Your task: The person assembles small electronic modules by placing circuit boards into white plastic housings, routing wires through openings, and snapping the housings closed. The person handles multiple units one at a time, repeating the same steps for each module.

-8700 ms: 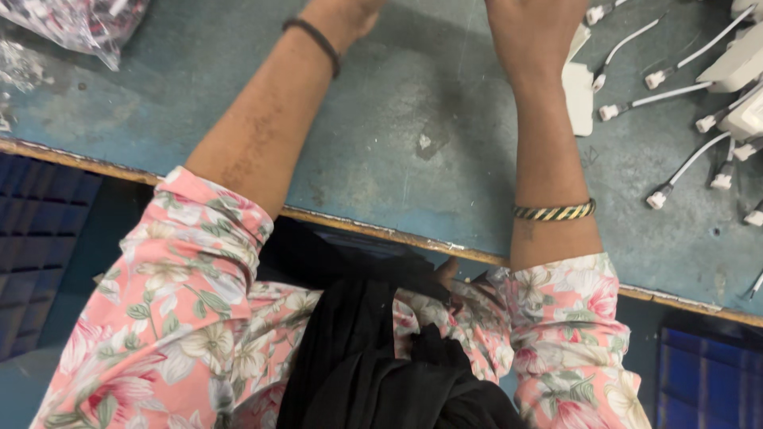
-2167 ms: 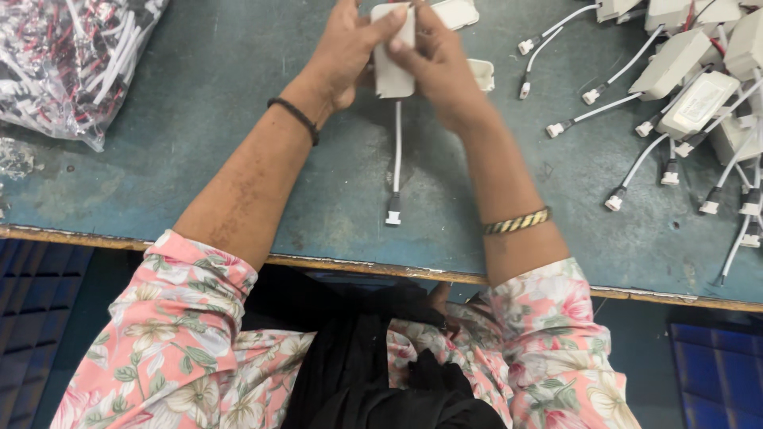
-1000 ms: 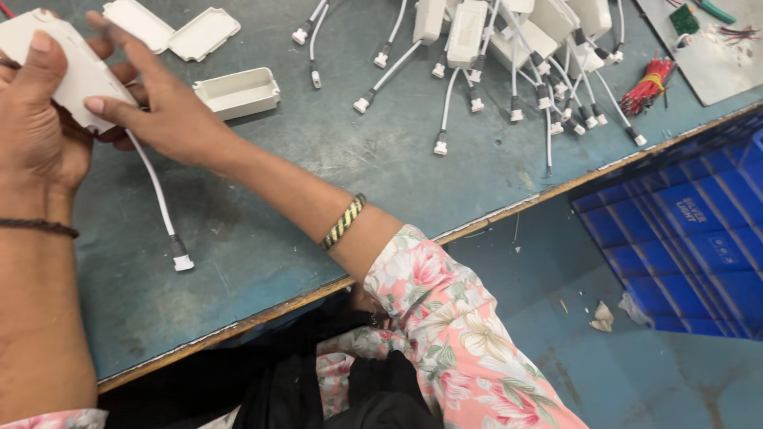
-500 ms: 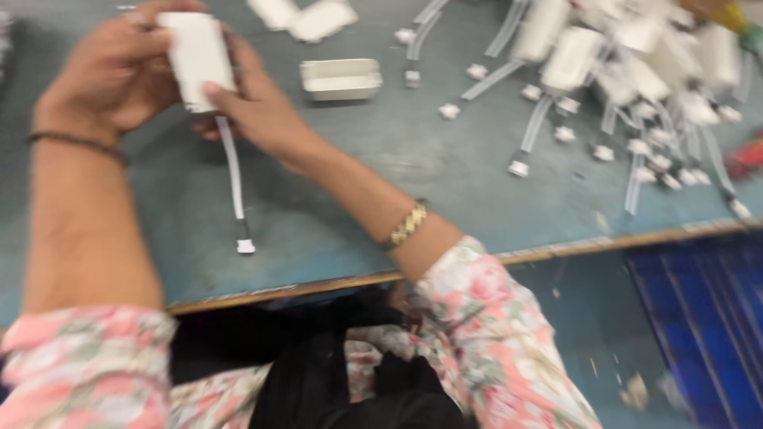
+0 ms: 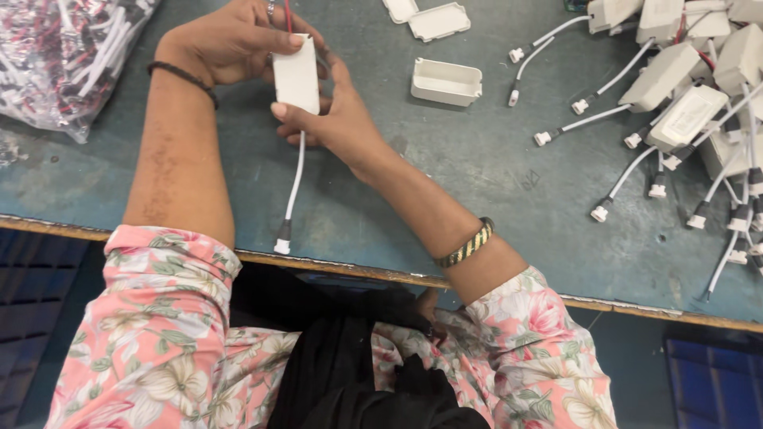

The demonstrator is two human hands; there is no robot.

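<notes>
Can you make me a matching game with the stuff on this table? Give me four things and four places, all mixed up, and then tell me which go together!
Things:
1. white box with a cord
2. clear bag of wires
3. open white shell
4. pile of white boxes with cords

Places:
A. far left of the table
B. lying alone just right of the hands
C. far right of the table
D. held between the left hand and right hand

Pairs: 1-D, 2-A, 3-B, 4-C
</notes>
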